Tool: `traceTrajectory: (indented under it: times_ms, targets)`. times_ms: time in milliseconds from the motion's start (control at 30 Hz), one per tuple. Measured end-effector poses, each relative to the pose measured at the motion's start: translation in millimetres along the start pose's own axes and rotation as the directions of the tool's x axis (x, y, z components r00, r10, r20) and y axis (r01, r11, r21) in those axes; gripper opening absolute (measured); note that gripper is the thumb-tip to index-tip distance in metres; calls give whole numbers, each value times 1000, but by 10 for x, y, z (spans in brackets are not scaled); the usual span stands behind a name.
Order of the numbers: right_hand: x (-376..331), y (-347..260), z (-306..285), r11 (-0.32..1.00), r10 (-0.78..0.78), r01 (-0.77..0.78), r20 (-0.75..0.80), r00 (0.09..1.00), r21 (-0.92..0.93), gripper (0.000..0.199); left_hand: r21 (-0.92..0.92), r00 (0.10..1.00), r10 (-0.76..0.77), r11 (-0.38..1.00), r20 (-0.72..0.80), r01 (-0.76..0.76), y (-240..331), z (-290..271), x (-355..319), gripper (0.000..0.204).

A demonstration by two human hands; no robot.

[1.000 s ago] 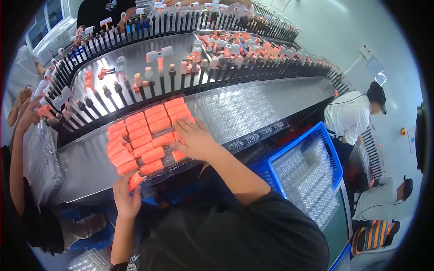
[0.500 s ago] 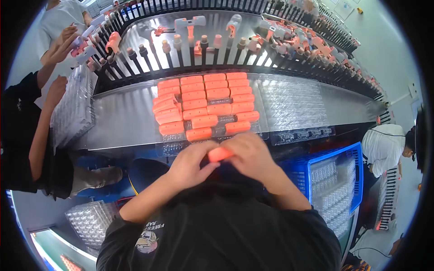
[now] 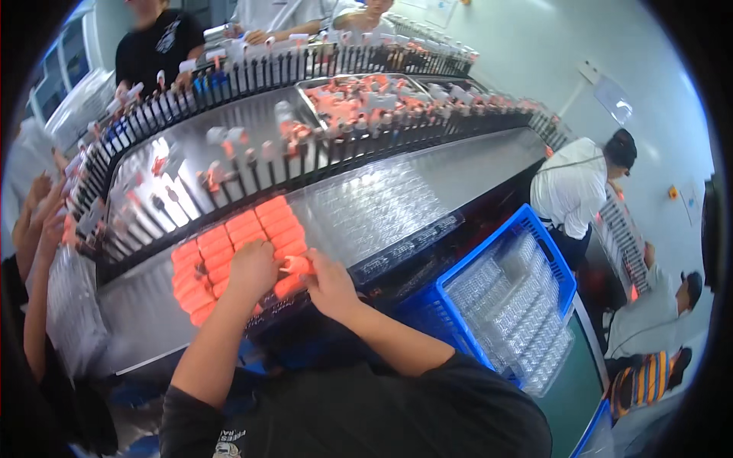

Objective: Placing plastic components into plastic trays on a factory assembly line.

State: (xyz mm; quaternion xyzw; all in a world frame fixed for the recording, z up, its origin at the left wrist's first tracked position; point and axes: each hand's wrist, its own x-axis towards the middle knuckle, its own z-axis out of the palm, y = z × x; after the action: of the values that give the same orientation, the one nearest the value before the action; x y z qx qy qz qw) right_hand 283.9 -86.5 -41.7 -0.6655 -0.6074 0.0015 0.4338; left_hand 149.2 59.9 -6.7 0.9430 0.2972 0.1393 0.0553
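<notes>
Rows of coral-orange, rounded plastic shells [image 3: 243,227] lie in a clear tray on the metal bench in front of me. My left hand [image 3: 254,267] is over the tray's near rows, with its fingers bent downward and largely hidden behind the back of the hand. Beside it, my right hand [image 3: 334,286] pinches an orange plastic shell [image 3: 298,265] at the tray's right edge. Another orange shell [image 3: 289,286] lies just below that one. Motion blur softens the finger contacts.
A stack of clear blister trays [image 3: 382,206] stands on the bench to the right. More trays fill a blue crate [image 3: 450,317] at my right side. Black upright pegs [image 3: 286,172] line the bench's far edge. Co-workers [image 3: 573,179] stand beyond and to both sides.
My view has turned to the right. Both hands have moved from in front of the tray to over its near right part, and the orange shell between them is now at the right hand.
</notes>
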Motion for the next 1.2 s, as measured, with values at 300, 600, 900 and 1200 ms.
traceTrajectory:
  times_ms: [300, 600, 900, 1200]
  targets:
    - [59, -30, -119, 1000, -16, 16, -22, 1000, -16, 41, -16, 993, 56, 998, -103, -58, -9, 39, 90, 23]
    - [97, 61, -99, 997, 19, -19, 0, 1000, -71, 41, -83, 998, 19, 996, -64, -25, 4, -117, 19, 18]
    - [388, -119, -215, 997, -54, 54, 9, 998, 49, 37, -123, 960, -154, 984, -232, 128, -31, -343, -888, 28]
    - [1100, -108, 326, 972, -141, 206, 416, 898, -116, 30, -24, 991, 10, 1000, -136, -14, -259, -224, -788, 30]
